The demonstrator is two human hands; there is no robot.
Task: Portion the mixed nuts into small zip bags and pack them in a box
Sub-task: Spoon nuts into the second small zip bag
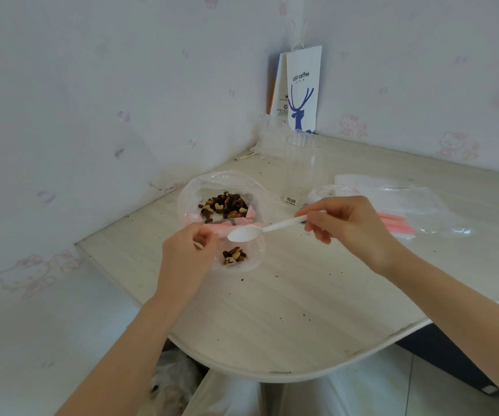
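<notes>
While we are looking down at the bench (287, 310), our left hand (188, 253) is working at the left, its fingers (204, 235) curled and pinching the pink zip edge of a small bag (252, 259). That bag is lying on the bench just right of the hand with its mouth lifted, and a small heap (234, 256) of nuts is resting in its bottom corner. Just behind it, and touching it, a big bag (188, 193) of clear plastic is sitting open on the bench with the rest of the nuts (224, 205) lying inside. A white spoon (254, 232) is hanging over the small bag's mouth, its bowl pointing left and facing up. Our right hand (347, 226) is holding the handle end, the fingers (321, 232) curled and the handle pinched between thumb and forefinger. Behind that hand a clear container (300, 166) is standing upright, a barcode label near its base. Further back a paper bag (302, 88) printed with a blue deer is leaning in the wall corner. At the far right a stack (401, 211) of flat bags with pink zips is lying on the bench, near the right hand but apart from it. Dark crumbs are dotting the bench.
</notes>
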